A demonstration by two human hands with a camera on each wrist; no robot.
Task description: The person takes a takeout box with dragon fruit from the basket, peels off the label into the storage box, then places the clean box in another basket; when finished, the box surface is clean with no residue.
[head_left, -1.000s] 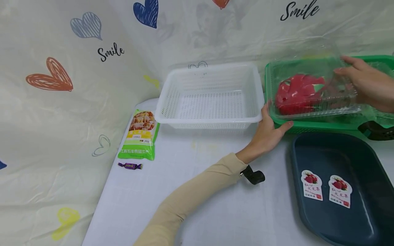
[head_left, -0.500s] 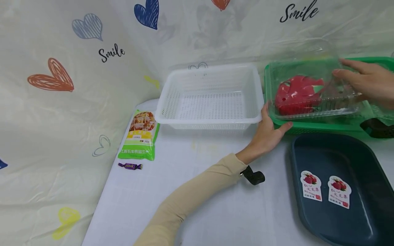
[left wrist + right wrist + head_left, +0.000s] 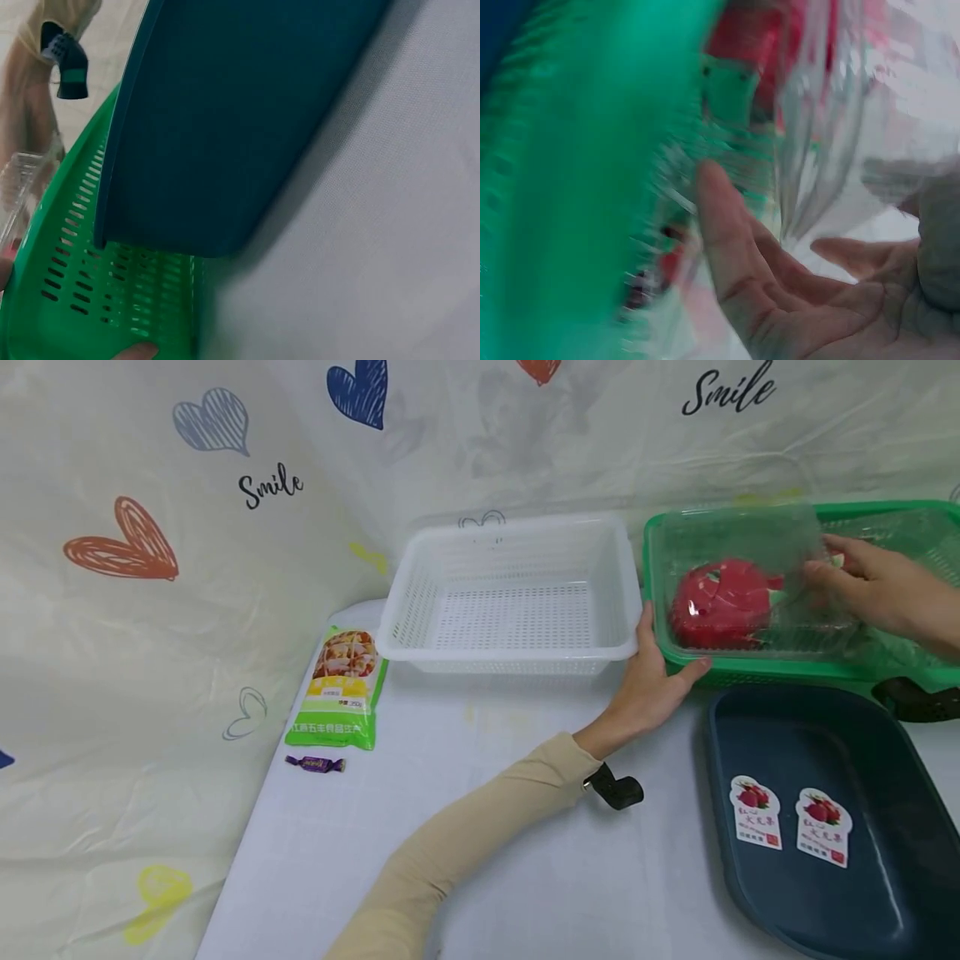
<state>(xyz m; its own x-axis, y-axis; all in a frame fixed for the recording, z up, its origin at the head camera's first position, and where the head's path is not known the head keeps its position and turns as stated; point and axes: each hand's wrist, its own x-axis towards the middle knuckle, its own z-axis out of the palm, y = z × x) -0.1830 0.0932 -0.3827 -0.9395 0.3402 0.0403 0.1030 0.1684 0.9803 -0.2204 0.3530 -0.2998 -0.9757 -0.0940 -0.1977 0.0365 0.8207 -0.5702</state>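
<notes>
In the head view my right hand (image 3: 877, 581) holds a clear plastic clamshell box (image 3: 750, 531) by its right side. Inside the box is a glossy red dragon fruit (image 3: 720, 606) with green tips. The box sits low over the left part of a green slotted basket (image 3: 750, 668). The right wrist view has my fingers (image 3: 724, 240) right at the box's clear edge. My left hand (image 3: 648, 685) spreads its straight fingers and thumb around the front left corner of the green basket, touching its outside.
A white basket (image 3: 510, 656) stands left of the green one. Nearer lies a dark blue tray (image 3: 810, 735) with two dragon fruit stickers (image 3: 757, 814) in it. At the left are a green food packet (image 3: 337, 693) and a purple wrapped candy (image 3: 315, 763). More clear plastic (image 3: 915, 535) fills the green basket's right.
The clear box with the dragon fruit has sunk lower into the green basket, and my right hand has come down with it. My left hand has stayed at the corner.
</notes>
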